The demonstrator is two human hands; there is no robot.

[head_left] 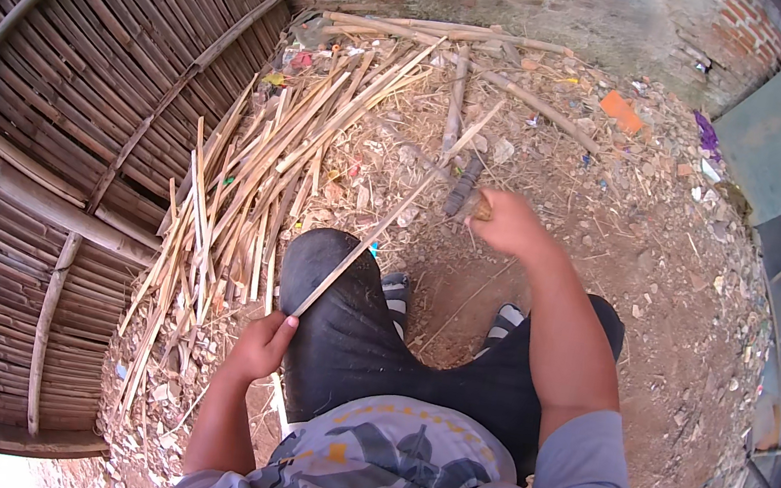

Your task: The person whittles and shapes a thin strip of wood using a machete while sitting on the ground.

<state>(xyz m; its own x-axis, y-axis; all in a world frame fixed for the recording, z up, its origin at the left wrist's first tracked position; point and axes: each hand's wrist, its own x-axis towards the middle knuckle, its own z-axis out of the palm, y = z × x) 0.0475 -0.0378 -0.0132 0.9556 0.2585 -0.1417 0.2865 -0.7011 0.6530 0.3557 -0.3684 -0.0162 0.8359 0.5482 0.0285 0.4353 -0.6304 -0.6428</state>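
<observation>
A long, pale bamboo strip slants across my left knee and points forward and right. My left hand is closed on its near end. Ahead of my right knee, my right hand is closed around a short brown handle, which looks wooden. What the handle belongs to does not show clearly. Just left of that hand is a dark, ridged, wrapped piece; I cannot tell whether it joins the handle. The strip's far part passes close to this dark piece, left of it.
Many split bamboo strips lie heaped on the left, beside a slatted bamboo wall. Round poles lie ahead, before a brick wall. Litter dots the dirt ground, with an orange piece at front right. Grey panels lean at right.
</observation>
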